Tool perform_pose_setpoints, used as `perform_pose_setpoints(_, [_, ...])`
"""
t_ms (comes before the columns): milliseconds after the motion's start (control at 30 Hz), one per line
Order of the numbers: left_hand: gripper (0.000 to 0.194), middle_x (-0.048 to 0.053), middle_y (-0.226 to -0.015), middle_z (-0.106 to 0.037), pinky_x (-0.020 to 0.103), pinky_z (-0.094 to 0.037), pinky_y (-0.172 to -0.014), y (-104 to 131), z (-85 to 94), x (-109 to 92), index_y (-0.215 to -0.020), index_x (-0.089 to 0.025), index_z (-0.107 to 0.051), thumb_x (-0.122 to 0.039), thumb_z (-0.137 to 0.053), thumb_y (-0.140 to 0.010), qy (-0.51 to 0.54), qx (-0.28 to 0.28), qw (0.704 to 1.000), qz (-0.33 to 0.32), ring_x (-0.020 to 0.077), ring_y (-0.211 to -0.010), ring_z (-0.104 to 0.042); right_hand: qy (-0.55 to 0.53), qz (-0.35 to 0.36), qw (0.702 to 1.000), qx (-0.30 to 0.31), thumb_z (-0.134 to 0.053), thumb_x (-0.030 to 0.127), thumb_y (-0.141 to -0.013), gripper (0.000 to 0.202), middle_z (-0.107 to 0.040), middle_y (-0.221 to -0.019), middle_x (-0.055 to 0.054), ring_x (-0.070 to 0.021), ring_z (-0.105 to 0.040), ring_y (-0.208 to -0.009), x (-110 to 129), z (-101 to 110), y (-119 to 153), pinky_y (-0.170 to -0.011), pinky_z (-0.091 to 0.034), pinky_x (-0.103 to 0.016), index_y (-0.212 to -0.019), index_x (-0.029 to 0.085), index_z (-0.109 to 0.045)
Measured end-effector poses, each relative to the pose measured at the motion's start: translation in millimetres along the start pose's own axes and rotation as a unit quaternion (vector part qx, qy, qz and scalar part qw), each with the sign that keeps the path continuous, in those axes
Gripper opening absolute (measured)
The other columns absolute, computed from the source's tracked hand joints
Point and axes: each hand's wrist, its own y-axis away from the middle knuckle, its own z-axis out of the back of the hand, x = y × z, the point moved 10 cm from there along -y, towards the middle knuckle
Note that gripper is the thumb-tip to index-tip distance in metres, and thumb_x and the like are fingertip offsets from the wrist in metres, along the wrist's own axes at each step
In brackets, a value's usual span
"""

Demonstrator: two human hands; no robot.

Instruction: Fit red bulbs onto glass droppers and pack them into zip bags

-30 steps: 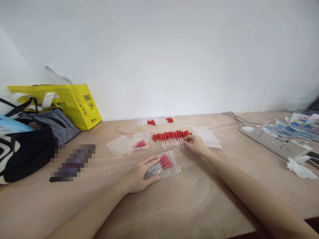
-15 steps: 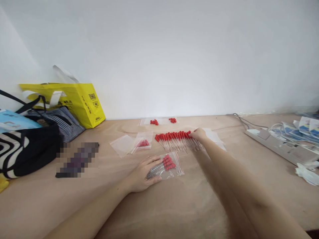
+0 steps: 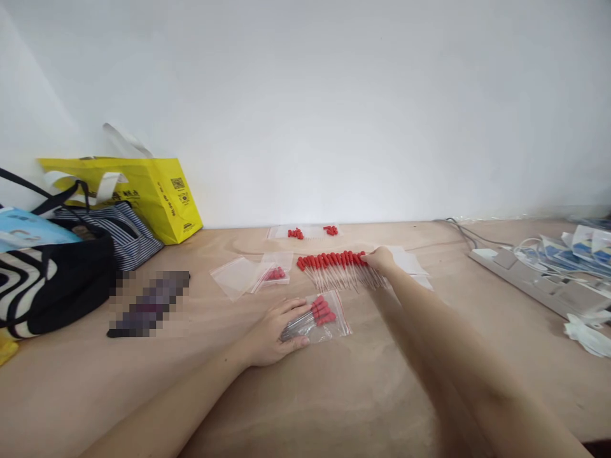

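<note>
My left hand (image 3: 272, 334) grips a clear zip bag (image 3: 340, 323) of glass droppers with red rubber bulbs (image 3: 323, 310). The thumb is at the near side and the fingers at the far side; the bag lies on the table. Beyond it, a row of red-bulbed glass droppers (image 3: 334, 259) lies side by side, tips toward me. At the right end of that row, my right hand (image 3: 380, 259) has its fingertips closed at the last bulb. Whether they pinch one dropper or more is hidden.
Flat zip bags (image 3: 236, 280) lie left of the row, beside a bag with red bulbs (image 3: 275, 273). More droppers (image 3: 312, 233) lie near the wall. Bags, including a yellow one (image 3: 179, 197), stand left; a power strip (image 3: 529, 277) and white packets (image 3: 592, 242) lie right.
Almost nothing differs. My right hand has shifted very slightly at the end of the row; my left hand stays on the zip bag.
</note>
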Motion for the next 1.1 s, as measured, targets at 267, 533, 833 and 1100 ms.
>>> perform_pose_setpoints(267, [0.054, 0.004, -0.133, -0.037, 0.041, -0.028, -0.101, 0.4, 2.2, -2.0, -0.127, -0.025, -0.036, -0.044, -0.049, -0.078, 0.009, -0.008, 1.000, -0.004, 0.0230, -0.122, -0.032, -0.091, -0.003, 0.996, -0.010, -0.059, 0.024, -0.060, 0.016, -0.057, -0.057, -0.006, -0.0179, -0.056, -0.058, 4.7, 12.0, 7.7, -0.047, -0.037, -0.024, -0.071, 0.012, -0.059])
perform_pose_setpoints(533, [0.055, 0.004, -0.136, -0.033, 0.041, -0.027, -0.101, 1.4, 1.1, 0.6, -0.129, -0.025, -0.033, -0.045, -0.046, -0.080, 0.013, -0.004, 1.000, 0.013, 0.0232, -0.123, -0.030, -0.357, 0.124, 0.925, 0.023, -0.049, 0.036, -0.070, 0.051, -0.045, -0.053, 0.008, -0.0092, -0.045, -0.042, 23.7, 19.2, 82.8, -0.041, -0.038, -0.021, -0.116, 0.019, -0.034])
perform_pose_setpoints(833, [0.055, 0.003, -0.137, -0.030, 0.042, -0.025, -0.103, 2.3, -1.4, -0.4, -0.131, -0.026, -0.027, -0.043, -0.044, -0.081, 0.001, 0.021, 1.000, 0.003, 0.0227, -0.126, -0.026, -0.495, 0.068, 0.863, 0.070, -0.058, 0.039, -0.062, 0.043, -0.047, -0.061, 0.007, -0.0090, -0.050, -0.048, 1.4, -8.6, 125.5, -0.047, -0.045, -0.024, -0.097, 0.022, -0.037])
perform_pose_setpoints(1100, [0.059, 0.003, -0.138, -0.030, 0.042, -0.025, -0.103, 1.6, 0.8, -3.9, -0.133, -0.026, -0.024, -0.043, -0.044, -0.081, 0.006, 0.014, 1.000, -0.018, 0.0235, -0.125, -0.027, -0.526, 0.027, 0.841, 0.127, -0.060, 0.036, -0.064, 0.037, -0.051, -0.063, 0.005, -0.0109, -0.054, -0.053, -4.6, -20.3, 142.1, -0.052, -0.047, -0.026, -0.090, 0.022, -0.037])
